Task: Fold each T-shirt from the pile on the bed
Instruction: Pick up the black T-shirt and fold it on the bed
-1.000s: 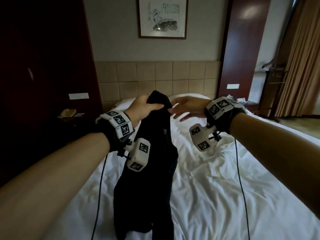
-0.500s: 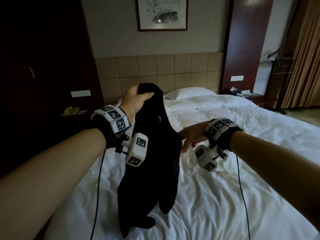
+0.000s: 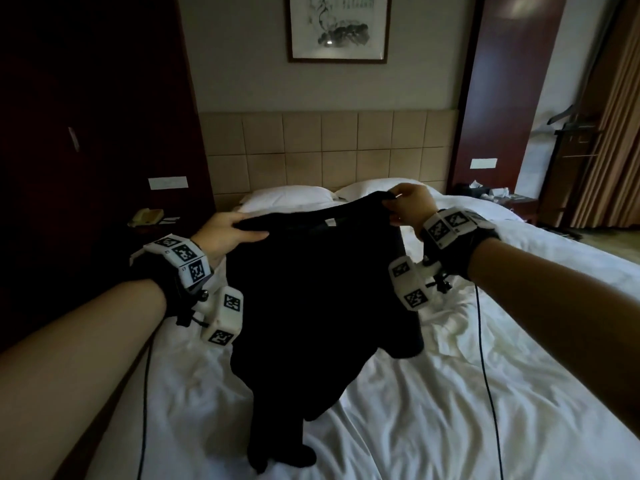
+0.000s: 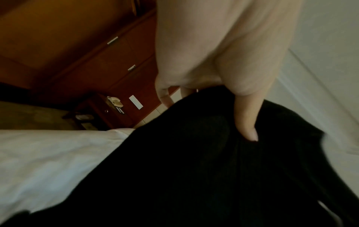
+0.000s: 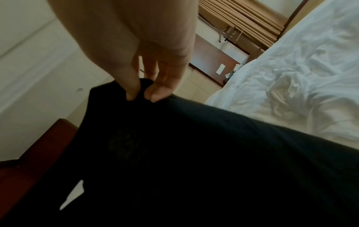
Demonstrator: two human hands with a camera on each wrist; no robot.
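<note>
Head view | black T-shirt (image 3: pixel 322 289) hangs above the bed (image 3: pixel 450 393), collar edge stretched crosswise, body drooping to the sheet | left hand (image 3: pixel 225 232) and right hand (image 3: pixel 410 206) apart, each pinching a shoulder | right hand nearer the pillows (image 3: pixel 287 195)

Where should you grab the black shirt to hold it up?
By its two shoulders, one either side of the collar, coming from above. The shirt then hangs flat and wide, as now: the left hand grips one shoulder, the right hand pinches the other.

Black T-shirt (image 3: pixel 322 289), white bed sheet (image 3: pixel 433 410), black-and-white checked wrist markers (image 3: pixel 188 259).
</note>
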